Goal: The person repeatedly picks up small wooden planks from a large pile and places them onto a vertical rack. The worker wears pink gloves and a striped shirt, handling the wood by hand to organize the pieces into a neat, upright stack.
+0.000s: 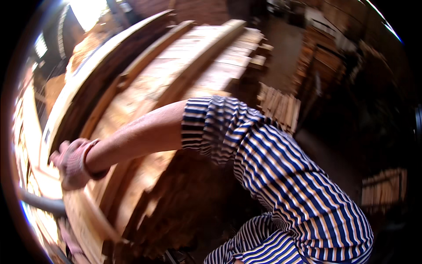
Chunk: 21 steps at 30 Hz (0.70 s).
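My right arm, in a blue, white and tan striped sleeve, stretches across to the far left. My right hand (75, 163), in a pale pinkish knitted glove with bare fingertips, is closed around the upper end of a light wooden plank (85, 224). The plank slants down toward the lower edge and is blurred. Beside its lower left side is a blurred pinkish shape that appears to be my left hand (72, 242); its fingers cannot be made out. Under my forearm lies a large stack of sawn boards (132, 110).
Thick timber beams (198, 57) lie lengthwise over the stack. A grey pipe (41, 203) is at the left edge. Bundles of short wooden slats (279, 105) and a slatted wooden piece (384, 187) are to the right. More stacked wood (321, 66) stands at the back right.
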Available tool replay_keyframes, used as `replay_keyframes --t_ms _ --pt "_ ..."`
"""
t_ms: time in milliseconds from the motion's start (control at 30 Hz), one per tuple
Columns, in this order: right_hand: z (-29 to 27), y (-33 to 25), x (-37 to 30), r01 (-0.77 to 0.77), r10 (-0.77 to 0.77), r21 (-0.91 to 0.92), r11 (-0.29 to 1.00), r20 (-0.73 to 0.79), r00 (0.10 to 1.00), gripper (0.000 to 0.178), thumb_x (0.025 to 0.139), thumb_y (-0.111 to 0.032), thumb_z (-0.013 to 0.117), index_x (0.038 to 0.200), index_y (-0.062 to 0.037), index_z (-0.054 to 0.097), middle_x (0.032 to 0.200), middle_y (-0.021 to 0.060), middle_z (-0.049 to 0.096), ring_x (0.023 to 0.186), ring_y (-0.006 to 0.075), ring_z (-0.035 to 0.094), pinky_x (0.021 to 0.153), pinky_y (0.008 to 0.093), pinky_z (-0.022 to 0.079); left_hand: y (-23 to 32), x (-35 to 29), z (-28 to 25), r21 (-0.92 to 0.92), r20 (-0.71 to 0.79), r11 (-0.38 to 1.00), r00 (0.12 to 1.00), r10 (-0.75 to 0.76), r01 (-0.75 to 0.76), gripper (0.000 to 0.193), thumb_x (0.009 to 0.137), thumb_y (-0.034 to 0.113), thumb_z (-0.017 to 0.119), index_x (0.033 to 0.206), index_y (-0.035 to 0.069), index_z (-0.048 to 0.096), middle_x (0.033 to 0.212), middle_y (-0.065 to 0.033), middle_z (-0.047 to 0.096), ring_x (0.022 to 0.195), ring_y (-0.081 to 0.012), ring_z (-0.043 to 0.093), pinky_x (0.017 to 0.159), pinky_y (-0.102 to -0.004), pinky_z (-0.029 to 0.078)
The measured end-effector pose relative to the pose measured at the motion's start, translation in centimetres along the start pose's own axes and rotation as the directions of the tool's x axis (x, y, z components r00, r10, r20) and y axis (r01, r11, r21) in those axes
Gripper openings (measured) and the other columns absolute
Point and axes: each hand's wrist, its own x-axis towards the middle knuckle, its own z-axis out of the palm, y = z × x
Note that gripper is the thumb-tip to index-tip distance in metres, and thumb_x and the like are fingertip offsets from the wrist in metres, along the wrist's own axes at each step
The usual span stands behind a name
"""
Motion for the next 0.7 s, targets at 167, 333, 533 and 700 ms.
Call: replay_keyframes --t_ms 167,333,533,700 --pt "-14.4 9.6 -21.9 0.161 -0.314 -0.487 0.858 -0.25 0.916 0.061 0.085 -0.042 0.061 0.126 0.003 0.056 0.096 0.0229 0.06 0.085 0.0332 0.064 0.048 0.0546 0.049 -2.6 0.0 15.6 0.116 -0.158 0.979 0.97 0.186 -0.169 0.044 0.106 0.037 0.049 0.128 0.002 0.063 0.107 -0.0078 0.07 0.089 -0.0163 0.066 0.077 -0.0326 0.055" --pt "-29.9 23.3 -42.5 -0.378 0.194 -0.136 0.916 -0.676 0.711 0.066 0.097 -0.038 0.06 0.147 0.0004 0.041 0.135 0.0228 0.059 0.111 0.028 0.066 0.082 0.0391 0.061 -12.8 -7.0 38.1 0.101 -0.161 0.995 0.987 0.011 0.006 0.044 0.105 0.038 0.049 0.128 0.003 0.063 0.105 -0.007 0.07 0.087 -0.0166 0.065 0.075 -0.0335 0.054" --pt "-37.1 40.3 -62.1 -0.75 0.648 0.275 0.601 -0.718 0.256 0.067 0.096 -0.038 0.061 0.147 0.0017 0.043 0.148 0.0249 0.048 0.136 0.0339 0.05 0.11 0.045 0.046 -25.6 -25.3 62.9 0.117 0.12 0.806 0.798 -0.591 0.58 0.043 0.105 0.039 0.05 0.128 0.005 0.063 0.103 -0.0061 0.069 0.084 -0.017 0.064 0.071 -0.0346 0.053" --pt "-35.2 53.3 -70.8 -0.703 0.912 0.601 0.38 -0.369 0.178 0.068 0.098 -0.031 0.061 0.152 0.0017 0.035 0.154 0.0253 0.041 0.127 0.0281 0.057 0.104 0.0392 0.051 -24.9 -32.4 80.6 0.259 0.448 0.655 0.513 -0.732 0.71 0.043 0.105 0.039 0.05 0.128 0.006 0.063 0.101 -0.0053 0.069 0.081 -0.0173 0.063 0.069 -0.0354 0.052"
